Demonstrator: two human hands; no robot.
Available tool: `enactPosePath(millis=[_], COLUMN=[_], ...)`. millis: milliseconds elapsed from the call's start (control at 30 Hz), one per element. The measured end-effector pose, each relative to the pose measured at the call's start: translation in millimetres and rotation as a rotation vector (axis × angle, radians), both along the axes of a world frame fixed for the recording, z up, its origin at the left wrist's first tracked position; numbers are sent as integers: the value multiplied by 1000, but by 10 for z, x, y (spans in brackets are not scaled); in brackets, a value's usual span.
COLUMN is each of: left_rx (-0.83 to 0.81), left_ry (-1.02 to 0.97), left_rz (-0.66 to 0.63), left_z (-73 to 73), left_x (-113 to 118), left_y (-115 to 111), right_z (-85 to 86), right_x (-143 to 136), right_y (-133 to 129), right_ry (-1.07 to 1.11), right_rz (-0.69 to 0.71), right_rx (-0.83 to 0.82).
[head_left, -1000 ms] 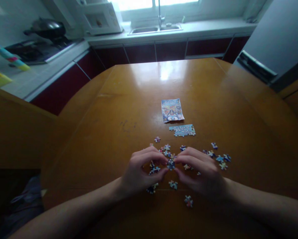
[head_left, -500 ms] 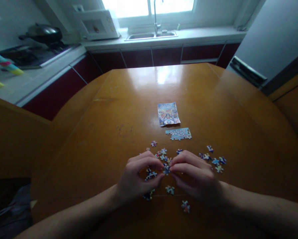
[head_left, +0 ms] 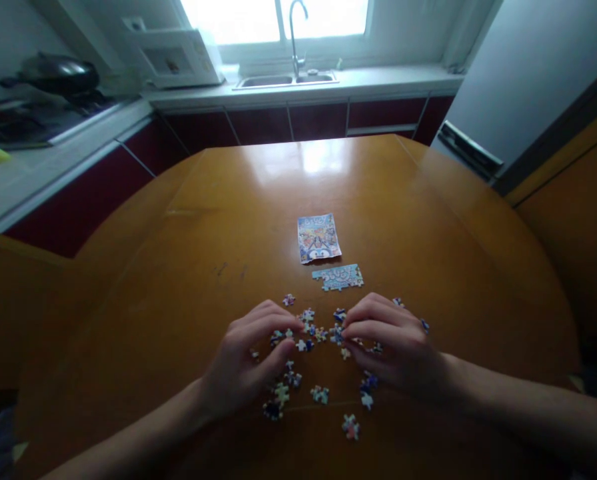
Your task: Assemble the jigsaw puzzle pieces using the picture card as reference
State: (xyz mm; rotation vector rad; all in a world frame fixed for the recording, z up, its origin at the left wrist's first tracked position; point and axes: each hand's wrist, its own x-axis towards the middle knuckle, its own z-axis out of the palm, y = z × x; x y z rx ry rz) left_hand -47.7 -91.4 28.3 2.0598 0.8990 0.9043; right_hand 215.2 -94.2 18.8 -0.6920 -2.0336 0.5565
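My left hand (head_left: 256, 350) hovers over the loose puzzle pieces, thumb and fingers apart, with nothing visible between them. A blue puzzle piece (head_left: 336, 334) is at the fingertips of my right hand (head_left: 391, 343), which is closed on its edge. Other jigsaw pieces lie between and around both hands, among them a greenish one (head_left: 320, 395) and a reddish one (head_left: 350, 427) nearer to me. Beyond the hands lies a joined strip of puzzle (head_left: 338, 277), pale blue with lettering. Behind it rests a small picture sheet (head_left: 319, 239) with a penguin-like figure.
Everything lies on a brown wooden table (head_left: 258, 193). Past its far edge run a counter with a sink (head_left: 268, 81) and a white microwave (head_left: 178, 60). A dark pan (head_left: 58, 73) stands on the stove at left; a fridge (head_left: 508, 80) is at right.
My left hand has let go of the piece both hands held and drawn away to the left, its fingers parting. My right hand keeps the piece. The view has shifted slightly right.
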Motion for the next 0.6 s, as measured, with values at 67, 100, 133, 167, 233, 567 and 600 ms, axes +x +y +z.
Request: enactPosePath(millis=[67, 100, 133, 167, 233, 567, 600], left_rx=[-11, -6, 5, 18, 45, 163, 147], left_ry=[79, 108, 131, 148, 177, 130, 114], left_rz=[16, 16, 10, -1, -30, 87, 108], left_z=[51, 70, 82, 88, 82, -173, -192], left_x=[-6, 0, 13, 31, 78, 94, 78], left_y=[83, 121, 158, 195, 274, 699, 710], right_z=[-32, -60, -92, -126, -190, -331, -337], right_x=[171, 251, 324, 387, 479, 580, 579], right_y=[125, 190, 252, 310, 407, 576, 581], right_ry=[-33, -46, -74, -94, -120, -250, -265], right_rz=[-47, -70, -74, -77, -82, -48, -43], right_rx=[-1, 5, 9, 14, 10, -99, -110])
